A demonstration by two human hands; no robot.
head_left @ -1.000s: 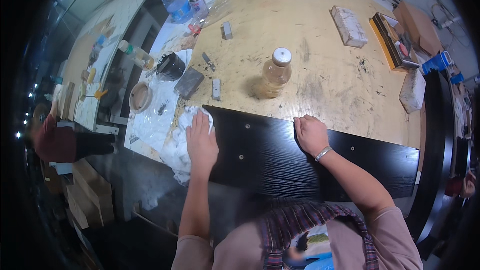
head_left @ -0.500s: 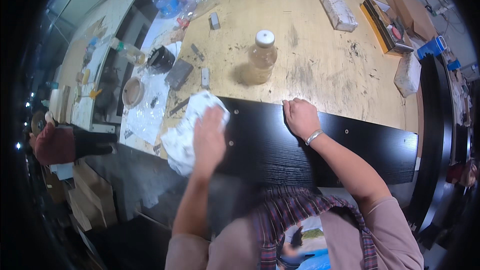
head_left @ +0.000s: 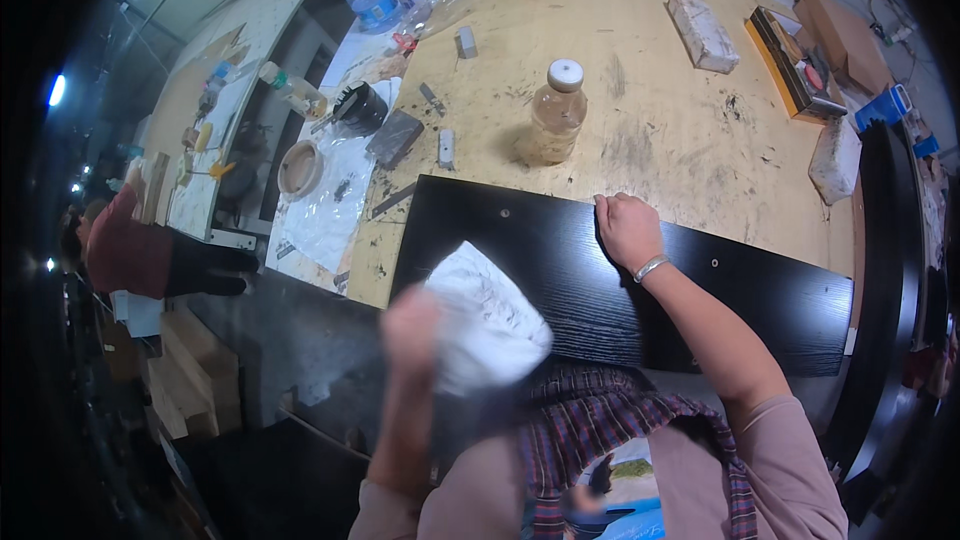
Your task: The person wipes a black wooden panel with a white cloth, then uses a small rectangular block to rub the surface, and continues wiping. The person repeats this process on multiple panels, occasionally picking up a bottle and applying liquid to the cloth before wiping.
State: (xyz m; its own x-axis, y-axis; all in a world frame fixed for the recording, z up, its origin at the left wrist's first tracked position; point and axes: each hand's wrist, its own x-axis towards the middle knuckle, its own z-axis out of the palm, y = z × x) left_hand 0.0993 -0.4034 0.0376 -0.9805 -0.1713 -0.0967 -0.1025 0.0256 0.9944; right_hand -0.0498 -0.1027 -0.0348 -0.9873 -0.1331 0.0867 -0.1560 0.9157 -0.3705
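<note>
A long black wood-grain board (head_left: 560,260) with small round fittings in its face lies along the table's near edge. Over its near left part hangs a white cloth (head_left: 490,315), creased and fanned out. My left hand (head_left: 412,325), blurred by motion, is closed on the cloth's left side. On the board's far edge rests my right hand (head_left: 628,230), fingers curled over that edge and a silver bracelet at the wrist. Just beyond the board stands a capped bottle of yellowish liquid (head_left: 560,115), upright.
Left of the bottle lie a dark grey block (head_left: 395,138), a small light block (head_left: 446,148), a black pot (head_left: 360,108) and a round shallow dish (head_left: 300,168). A wrapped block (head_left: 703,33) and an open box (head_left: 793,65) sit far right. A person (head_left: 130,240) stands left.
My left hand has drawn the cloth off the board's left end, toward me and to the right. My right hand stays on the far edge. The view has shifted slightly.
</note>
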